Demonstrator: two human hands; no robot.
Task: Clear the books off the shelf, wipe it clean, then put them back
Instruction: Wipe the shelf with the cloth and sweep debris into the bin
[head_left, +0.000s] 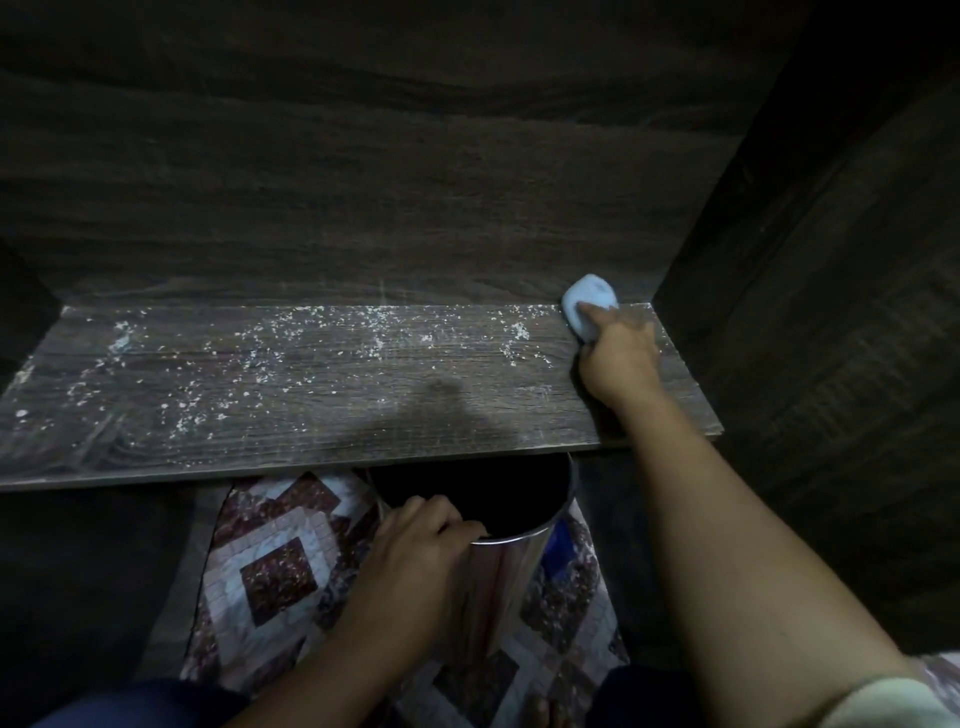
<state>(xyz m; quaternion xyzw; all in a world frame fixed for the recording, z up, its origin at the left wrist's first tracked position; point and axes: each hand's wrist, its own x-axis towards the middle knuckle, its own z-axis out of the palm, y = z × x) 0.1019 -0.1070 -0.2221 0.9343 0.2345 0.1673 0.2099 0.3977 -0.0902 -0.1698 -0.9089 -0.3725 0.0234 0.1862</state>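
Observation:
A dark wooden shelf (291, 415) runs across the view, strewn with white crumbs and dust. No books show on it. My right hand (618, 358) grips a light blue sponge (587, 304) at the shelf's back right corner, pressed to the board. Below the shelf's front edge my left hand (421, 545) grips the rim of a shiny metal bin (524, 519) and holds it up under the edge, its dark mouth open upward.
The cupboard's back wall (363, 182) and right side wall (831, 312) close the shelf in. A patterned quilt or rug (270, 566) in brown and white lies on the floor below the bin.

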